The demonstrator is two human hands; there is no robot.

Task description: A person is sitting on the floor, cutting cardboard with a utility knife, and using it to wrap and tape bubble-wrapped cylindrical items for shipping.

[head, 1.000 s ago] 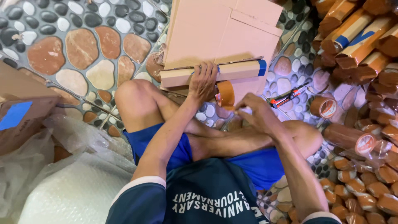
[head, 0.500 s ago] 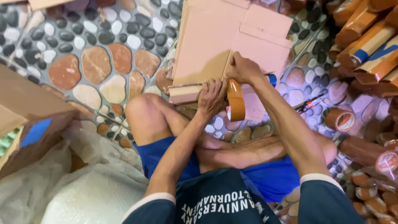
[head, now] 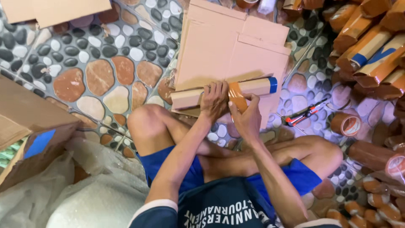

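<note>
I sit cross-legged on a pebble floor with a long cardboard-wrapped package [head: 190, 98] with a blue end lying across in front of my knees. My left hand [head: 214, 102] presses down on its middle. My right hand [head: 247, 118] grips a roll of brown packing tape [head: 237, 96] held against the package, right beside the left hand's fingers. Flat cardboard sheets [head: 228, 46] lie under and beyond the package.
A red-handled cutter [head: 301, 117] lies on the floor to the right. Many wrapped, taped tubes [head: 371, 50] are piled along the right side, with a tape roll [head: 345, 124] near them. An open cardboard box [head: 29, 126] and white sacks [head: 84, 194] sit at the left.
My right hand has come from the raised cardboard edge down to the package with the tape roll, next to my left hand. The view has shifted slightly.
</note>
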